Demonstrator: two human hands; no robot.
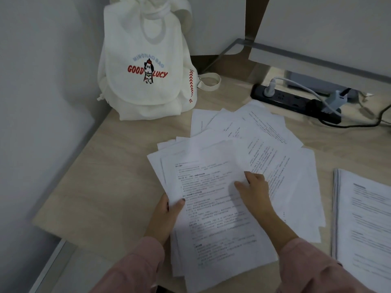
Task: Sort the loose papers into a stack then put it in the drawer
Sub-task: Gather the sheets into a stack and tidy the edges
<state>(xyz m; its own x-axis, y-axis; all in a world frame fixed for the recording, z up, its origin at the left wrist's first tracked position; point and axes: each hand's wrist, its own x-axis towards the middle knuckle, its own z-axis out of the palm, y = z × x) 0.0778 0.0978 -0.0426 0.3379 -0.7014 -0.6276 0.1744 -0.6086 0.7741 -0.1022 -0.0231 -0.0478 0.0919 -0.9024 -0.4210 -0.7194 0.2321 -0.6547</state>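
your left hand [169,210] pinches the left edge of the loose papers [213,229] fanned over the pale wood desk [101,176]; your right hand [255,188] lies on them, fingers bent, grip unclear. a white bag [146,66] stands in the corner behind, a power strip [296,102] right of it.

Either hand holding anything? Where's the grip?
Left hand pinches the top sheets at their left edge, thumb on top. Right hand rests on them; grip unclear.

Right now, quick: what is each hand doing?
Left hand: grips the left edge of the loose papers, thumb on top.
Right hand: fingers curled on the papers; whether it pinches a sheet cannot be told.
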